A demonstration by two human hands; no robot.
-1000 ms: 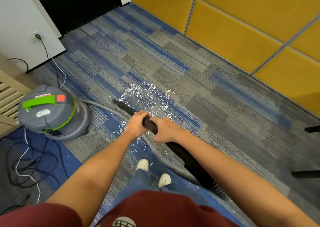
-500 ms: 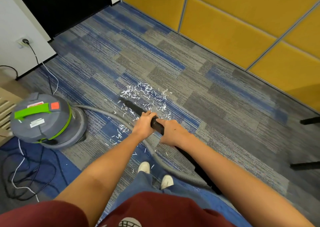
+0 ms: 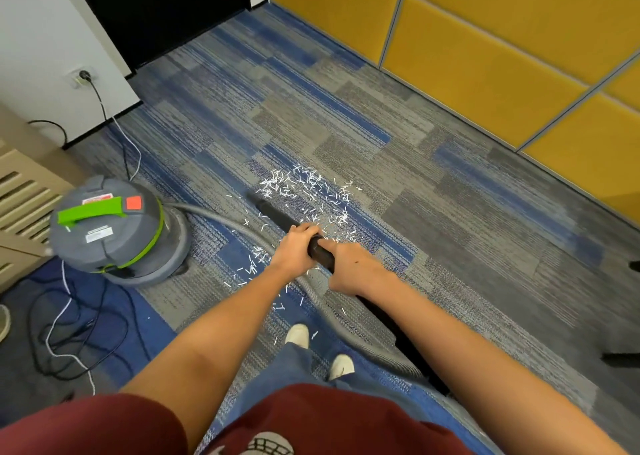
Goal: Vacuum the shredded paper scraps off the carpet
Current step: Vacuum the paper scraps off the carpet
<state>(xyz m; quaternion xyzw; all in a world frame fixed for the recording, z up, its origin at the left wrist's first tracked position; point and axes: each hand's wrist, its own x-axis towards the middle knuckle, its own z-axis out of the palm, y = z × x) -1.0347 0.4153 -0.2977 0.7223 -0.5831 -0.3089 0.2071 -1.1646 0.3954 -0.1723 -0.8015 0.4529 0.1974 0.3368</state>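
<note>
Gripping the wand [image 3: 273, 213], the left hand [image 3: 294, 246] and right hand [image 3: 353, 267] curl their fingers round it. Its tip touches scraps [image 3: 304, 191] mid-carpet [image 3: 381, 125]. Its hose [image 3: 214, 214] crosses stray scraps towards the canister [image 3: 110, 229]; cords [image 3: 69, 298] tangle nearby.

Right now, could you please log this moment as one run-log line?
left hand grips tube | right hand grips tube | paper scraps on carpet | nozzle at their left edge | vacuum on left

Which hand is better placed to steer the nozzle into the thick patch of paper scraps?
Left, likely. The left hand grips the black wand farther forward, nearest the nozzle and the paper scraps; the right hand holds it behind.
</note>
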